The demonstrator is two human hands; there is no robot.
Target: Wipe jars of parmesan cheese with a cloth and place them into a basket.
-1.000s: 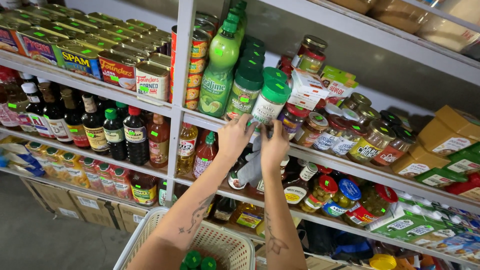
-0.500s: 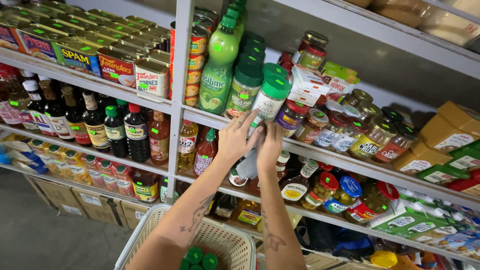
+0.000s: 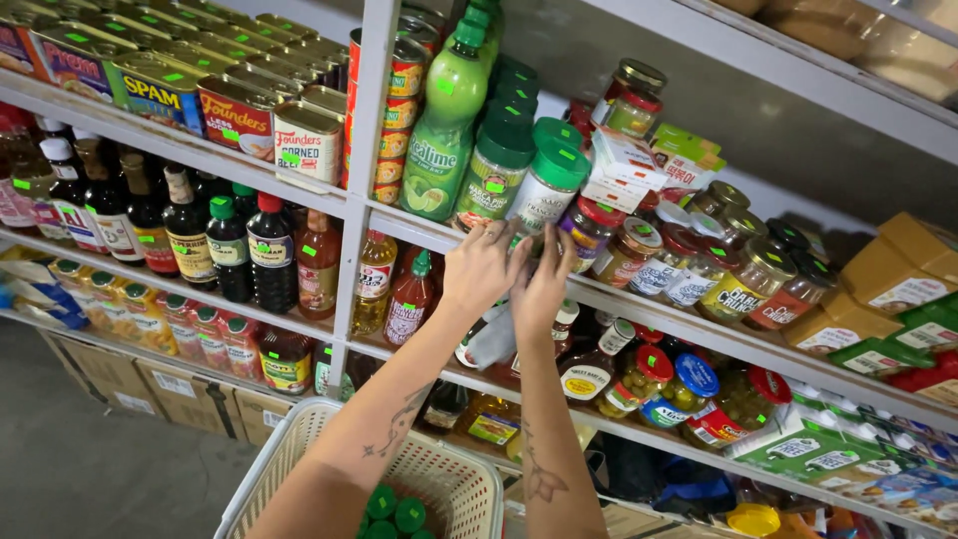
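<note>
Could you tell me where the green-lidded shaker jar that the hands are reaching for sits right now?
In the head view, the green-lidded shaker jar stands at the shelf's front edge, centre frame, just above the right hand, beside another green-lidded jar on its left.

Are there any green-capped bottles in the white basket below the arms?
Yes, several green caps show inside the basket.

Two hands (image 3: 482, 268) at shelf; three green-lidded shakers (image 3: 547, 190); one lime juice bottle (image 3: 443, 125); one basket (image 3: 459, 489).

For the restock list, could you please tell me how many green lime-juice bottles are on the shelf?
2. One bottle stands at the shelf front beside the post; a second is right behind it, mostly hidden. More may stand further back.
</note>
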